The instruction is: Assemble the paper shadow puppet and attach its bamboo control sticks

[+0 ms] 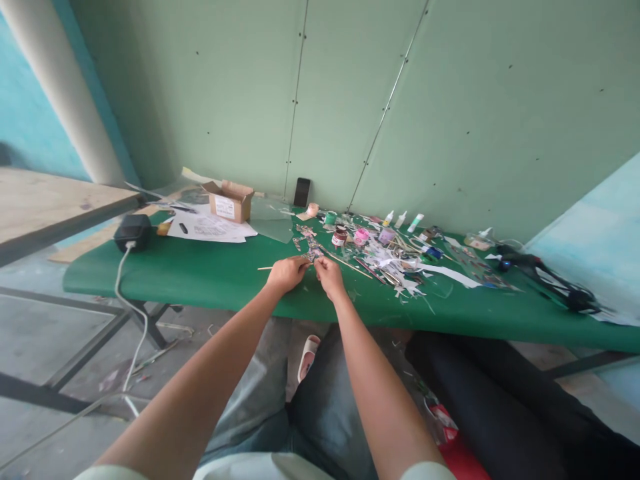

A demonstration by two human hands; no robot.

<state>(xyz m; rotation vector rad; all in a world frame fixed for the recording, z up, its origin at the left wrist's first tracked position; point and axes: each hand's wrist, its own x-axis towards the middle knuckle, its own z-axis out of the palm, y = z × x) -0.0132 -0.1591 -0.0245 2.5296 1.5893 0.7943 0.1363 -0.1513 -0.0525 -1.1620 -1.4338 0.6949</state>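
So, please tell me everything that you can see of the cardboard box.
The box is small, brown and looks like plain cardboard. A white label with print too small to read is on its front. It stands upright, its top flaps open; its contents cannot be made out. It is on the left part of the green table, seemingly resting on white papers. Neither the left hand nor the right hand touches it.

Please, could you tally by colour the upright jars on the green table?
Peach jar: 1
Green jar: 1
Dark red jar: 1
Pink jar: 1
Purple jar: 1
Total: 5. A dark blue object is too unclear to count.
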